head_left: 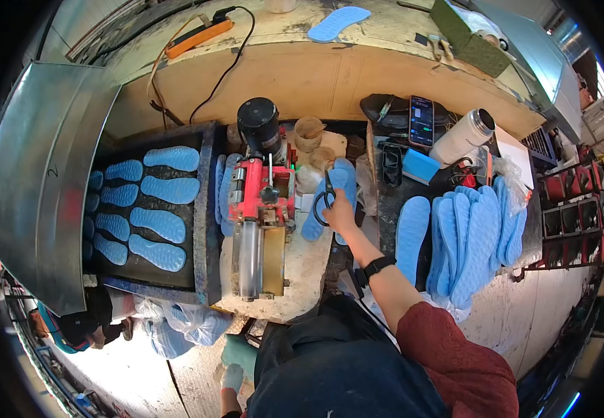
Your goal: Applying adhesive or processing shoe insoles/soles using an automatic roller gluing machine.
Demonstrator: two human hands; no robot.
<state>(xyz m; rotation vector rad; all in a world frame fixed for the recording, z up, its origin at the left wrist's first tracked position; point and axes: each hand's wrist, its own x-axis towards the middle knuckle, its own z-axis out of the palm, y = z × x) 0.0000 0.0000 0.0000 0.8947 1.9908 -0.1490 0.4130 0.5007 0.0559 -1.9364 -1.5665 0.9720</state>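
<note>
My right hand [341, 214] reaches forward over the bench, its fingers through the handles of black scissors [327, 194]. The blades point away from me, over a blue foam shoe sole [344, 175] lying just right of a red and black bench machine [261, 189]. A second blue sole [313, 224] lies by my hand's left side. On that wrist sits a black band [375, 267]. My left hand is out of sight.
A dark tray [203, 209] left of the machine carries several blue soles [159, 223], with an open metal lid [44, 181] beside it. At right lie a single sole [411, 230] and a fanned stack [479, 233]. Behind are a phone [421, 120] and a white bottle [463, 136].
</note>
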